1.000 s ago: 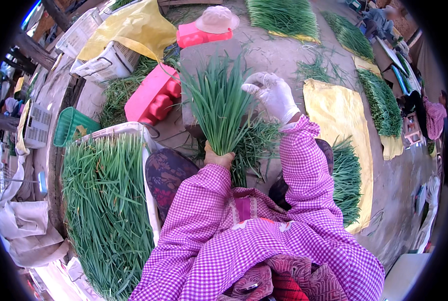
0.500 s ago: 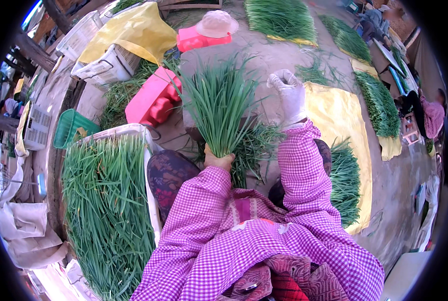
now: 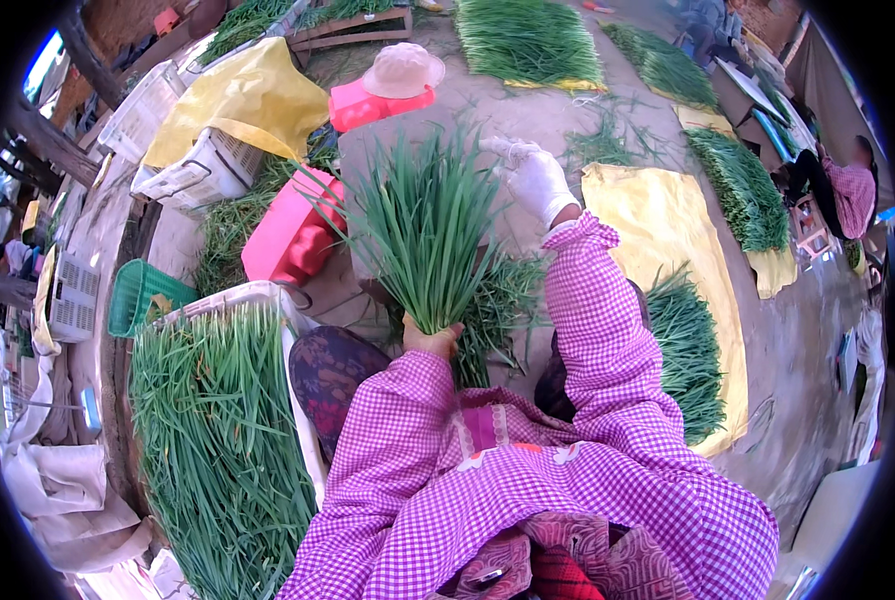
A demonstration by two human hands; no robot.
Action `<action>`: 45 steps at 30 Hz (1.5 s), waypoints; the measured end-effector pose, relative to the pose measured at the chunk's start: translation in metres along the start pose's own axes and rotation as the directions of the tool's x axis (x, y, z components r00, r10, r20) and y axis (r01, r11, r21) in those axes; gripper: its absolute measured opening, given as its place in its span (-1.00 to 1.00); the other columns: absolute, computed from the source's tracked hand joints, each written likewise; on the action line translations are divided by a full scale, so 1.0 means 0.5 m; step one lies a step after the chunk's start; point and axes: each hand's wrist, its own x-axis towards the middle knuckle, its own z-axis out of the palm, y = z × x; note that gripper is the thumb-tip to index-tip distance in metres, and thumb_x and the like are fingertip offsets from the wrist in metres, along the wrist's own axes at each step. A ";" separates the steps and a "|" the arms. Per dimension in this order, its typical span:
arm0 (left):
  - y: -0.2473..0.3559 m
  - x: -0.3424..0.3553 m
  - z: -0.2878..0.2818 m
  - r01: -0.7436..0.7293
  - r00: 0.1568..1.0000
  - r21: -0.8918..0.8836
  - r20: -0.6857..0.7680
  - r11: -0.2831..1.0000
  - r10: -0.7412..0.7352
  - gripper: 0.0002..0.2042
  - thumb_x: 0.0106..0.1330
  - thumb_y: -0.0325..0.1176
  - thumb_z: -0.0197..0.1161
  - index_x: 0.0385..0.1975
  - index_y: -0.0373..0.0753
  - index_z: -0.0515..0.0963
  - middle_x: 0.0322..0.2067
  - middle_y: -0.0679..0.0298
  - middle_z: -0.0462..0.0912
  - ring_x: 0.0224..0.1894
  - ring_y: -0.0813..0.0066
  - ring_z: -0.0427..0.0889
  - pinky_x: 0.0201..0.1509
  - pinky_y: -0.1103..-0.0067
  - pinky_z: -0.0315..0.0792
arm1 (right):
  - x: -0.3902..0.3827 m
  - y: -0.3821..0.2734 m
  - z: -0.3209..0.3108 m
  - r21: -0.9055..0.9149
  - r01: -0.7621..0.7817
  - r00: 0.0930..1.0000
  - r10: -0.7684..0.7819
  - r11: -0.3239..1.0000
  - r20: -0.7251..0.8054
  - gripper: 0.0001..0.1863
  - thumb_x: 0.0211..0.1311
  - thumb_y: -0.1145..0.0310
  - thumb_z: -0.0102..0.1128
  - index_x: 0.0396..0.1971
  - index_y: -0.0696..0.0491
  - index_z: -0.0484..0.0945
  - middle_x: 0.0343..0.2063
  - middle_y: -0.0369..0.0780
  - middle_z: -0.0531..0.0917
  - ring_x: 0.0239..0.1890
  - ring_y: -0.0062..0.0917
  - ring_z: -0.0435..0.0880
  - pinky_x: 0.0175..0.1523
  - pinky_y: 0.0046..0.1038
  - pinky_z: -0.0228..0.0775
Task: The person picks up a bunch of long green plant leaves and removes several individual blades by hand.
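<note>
My bare left hand (image 3: 429, 340) is closed around the pale base of an upright bunch of long green leaves (image 3: 422, 240), which fans out upward. My right hand (image 3: 535, 180), in a white glove, is raised beside the upper right of the bunch, open with fingers partly bent toward the leaf tips. Loose leaves (image 3: 507, 300) lie under and beside the held bunch, near a grey block (image 3: 377, 130). At my left is a white-rimmed crate (image 3: 317, 470) packed with leaves (image 3: 212, 440).
Yellow sheets (image 3: 627, 210) bear leaf piles (image 3: 682, 360) on the right and beyond. Red containers (image 3: 282, 240), a pale hat (image 3: 402, 70), a green basket (image 3: 142, 295) and white crates (image 3: 197, 175) stand ahead-left. Another person (image 3: 852, 200) is at the far right.
My right hand moved rightward, away from the leaves, then back left toward their tips. My left hand still holds the bunch. The whole view has shifted slightly.
</note>
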 end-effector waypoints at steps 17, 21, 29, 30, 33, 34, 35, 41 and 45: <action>0.004 -0.006 0.002 0.005 0.998 -0.334 0.068 0.943 0.019 -0.50 -0.19 -0.78 0.24 -0.16 -0.29 0.34 -0.57 0.19 0.52 -0.76 0.42 0.42 -0.77 0.58 0.26 | 0.078 0.142 -0.048 0.045 -0.335 0.902 0.334 0.941 -0.272 -0.76 0.11 0.28 0.15 -0.23 0.02 0.59 -0.46 -0.23 0.65 -0.40 -0.55 0.61 -0.23 -0.50 0.42; 0.008 -0.001 -0.018 0.160 0.974 -0.343 0.208 0.926 -0.091 -0.57 -0.12 -0.77 0.18 -0.19 -0.28 0.38 -0.53 0.20 0.52 -0.61 0.37 0.50 -0.64 0.54 0.35 | 0.063 0.160 -0.024 0.141 -0.256 0.950 0.276 0.956 -0.143 -0.67 0.14 0.21 0.11 -0.13 0.03 0.55 -0.24 -0.20 0.62 -0.21 -0.56 0.58 -0.10 -0.53 0.36; 0.037 -0.028 0.001 0.161 0.980 -0.380 0.171 0.911 -0.102 -0.65 -0.12 -0.73 0.22 -0.26 -0.35 0.40 -0.64 0.17 0.49 -0.79 0.40 0.41 -0.76 0.56 0.29 | 0.062 0.146 0.028 0.243 -0.414 0.898 0.350 0.877 0.267 -0.38 0.09 -0.19 0.01 -0.07 0.03 0.51 -0.24 -0.11 0.62 -0.15 -0.32 0.59 -0.03 -0.42 0.35; 0.036 -0.028 0.001 0.148 0.979 -0.389 0.190 0.909 -0.078 -0.65 -0.12 -0.72 0.22 -0.26 -0.35 0.40 -0.64 0.17 0.49 -0.79 0.40 0.41 -0.76 0.56 0.29 | 0.060 0.137 0.037 0.226 -0.391 0.900 0.319 0.892 0.295 -0.35 0.08 -0.23 -0.01 -0.07 0.03 0.51 -0.24 -0.11 0.62 -0.16 -0.31 0.59 -0.03 -0.42 0.35; 0.032 -0.028 -0.005 0.132 0.972 -0.399 0.231 0.907 -0.039 -0.66 -0.12 -0.72 0.23 -0.27 -0.35 0.40 -0.65 0.19 0.49 -0.78 0.40 0.41 -0.75 0.57 0.29 | 0.048 0.088 0.041 0.140 -0.358 0.911 0.313 0.923 0.270 -0.51 0.10 -0.11 0.03 -0.19 -0.02 0.58 -0.34 -0.13 0.64 -0.22 -0.35 0.60 -0.08 -0.38 0.37; 0.032 -0.029 -0.006 0.145 0.969 -0.386 0.242 0.911 -0.051 -0.66 -0.12 -0.71 0.23 -0.28 -0.35 0.40 -0.64 0.20 0.49 -0.78 0.41 0.42 -0.75 0.58 0.29 | 0.045 0.071 0.032 0.138 -0.369 0.904 0.320 0.919 0.284 -0.55 0.10 -0.08 0.04 -0.23 -0.03 0.59 -0.37 -0.14 0.64 -0.24 -0.35 0.61 -0.09 -0.37 0.38; 0.031 -0.029 -0.006 0.157 0.966 -0.373 0.252 0.914 -0.063 -0.66 -0.12 -0.71 0.24 -0.28 -0.35 0.40 -0.64 0.20 0.49 -0.77 0.41 0.42 -0.74 0.58 0.29 | 0.044 0.080 0.052 -0.035 -0.283 0.955 0.285 0.958 0.078 -0.67 0.10 0.02 0.07 -0.36 -0.04 0.63 -0.42 -0.17 0.65 -0.29 -0.33 0.62 -0.14 -0.37 0.40; 0.022 -0.018 -0.003 0.131 0.952 -0.479 0.306 0.868 0.025 -0.63 -0.13 -0.72 0.26 -0.25 -0.33 0.42 -0.60 0.23 0.51 -0.75 0.43 0.43 -0.73 0.62 0.29 | 0.045 0.099 0.055 0.065 -0.359 0.927 0.363 0.931 -0.095 -0.68 0.10 0.05 0.08 -0.33 -0.03 0.61 -0.48 -0.14 0.64 -0.35 -0.28 0.61 -0.19 -0.33 0.40; 0.014 -0.024 -0.014 0.124 0.949 -0.495 0.311 0.860 0.042 -0.60 -0.15 -0.75 0.25 -0.22 -0.34 0.42 -0.58 0.22 0.53 -0.74 0.44 0.44 -0.72 0.62 0.30 | 0.073 0.196 0.020 0.475 -0.418 0.813 0.552 0.775 -0.185 -0.74 0.15 0.21 0.08 -0.35 0.09 0.59 -0.55 -0.17 0.64 -0.43 -0.43 0.62 -0.27 -0.40 0.42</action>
